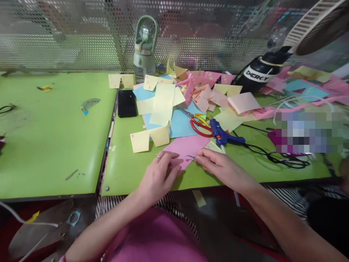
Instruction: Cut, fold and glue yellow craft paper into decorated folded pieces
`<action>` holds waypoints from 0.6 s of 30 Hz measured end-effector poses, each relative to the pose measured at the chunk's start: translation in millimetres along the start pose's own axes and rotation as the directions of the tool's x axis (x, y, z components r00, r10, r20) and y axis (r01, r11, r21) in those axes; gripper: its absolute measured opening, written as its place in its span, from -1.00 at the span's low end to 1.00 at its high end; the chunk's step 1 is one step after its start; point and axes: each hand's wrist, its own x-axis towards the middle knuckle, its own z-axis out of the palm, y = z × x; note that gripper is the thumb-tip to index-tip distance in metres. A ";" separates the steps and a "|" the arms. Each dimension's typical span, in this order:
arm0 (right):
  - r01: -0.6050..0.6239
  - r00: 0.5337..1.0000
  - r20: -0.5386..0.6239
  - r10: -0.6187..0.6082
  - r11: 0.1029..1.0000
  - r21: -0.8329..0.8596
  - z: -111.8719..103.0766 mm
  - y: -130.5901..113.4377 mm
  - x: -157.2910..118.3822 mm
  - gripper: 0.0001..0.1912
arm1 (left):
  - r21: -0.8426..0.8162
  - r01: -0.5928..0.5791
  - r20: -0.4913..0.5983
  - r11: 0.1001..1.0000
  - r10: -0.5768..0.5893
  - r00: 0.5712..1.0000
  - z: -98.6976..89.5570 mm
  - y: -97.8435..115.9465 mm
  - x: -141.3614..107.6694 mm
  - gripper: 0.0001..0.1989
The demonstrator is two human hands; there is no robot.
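A pink sheet of paper (188, 146) lies on the green table in front of me. My left hand (160, 171) rests at its lower left side, fingers apart and bent over the paper, with a ring on one finger. Pinched in my right hand (215, 163) is what looks like a pair of tweezers (190, 156), its thin curved tip pointing left over the pink sheet. Just beyond the right hand lies a blue glue gun (222, 133), beside red and yellow scissors (200, 125). A folded cream paper piece with a pink dot (140, 141) stands near my left hand.
Cream, blue and pink papers (163, 103) pile up behind the sheet. A phone (127, 103), a green-capped bottle (144, 54) and a black bottle (259, 72) stand or lie farther back. Black cables (278, 158) run to the right. A fan (313, 29) hangs over the upper right.
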 end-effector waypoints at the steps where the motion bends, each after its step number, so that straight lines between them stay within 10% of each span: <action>1: 0.010 1.000 0.005 -0.010 1.000 0.010 1.2 -4.5 -1.5 -0.59 | -0.088 0.067 0.000 0.994 -0.067 0.998 -2.9 0.9 1.4 -0.79; 9: 0.109 0.994 0.036 -0.107 0.993 -0.047 12.4 -25.7 -9.9 -0.64 | -0.530 0.335 0.181 0.779 -0.282 0.942 -15.7 6.2 8.1 -0.85; 18: 0.148 0.989 0.033 -0.146 0.986 -0.081 20.3 -28.0 -23.5 -0.70 | -0.493 0.386 0.226 0.780 -0.314 0.922 -16.4 -1.5 1.8 -0.80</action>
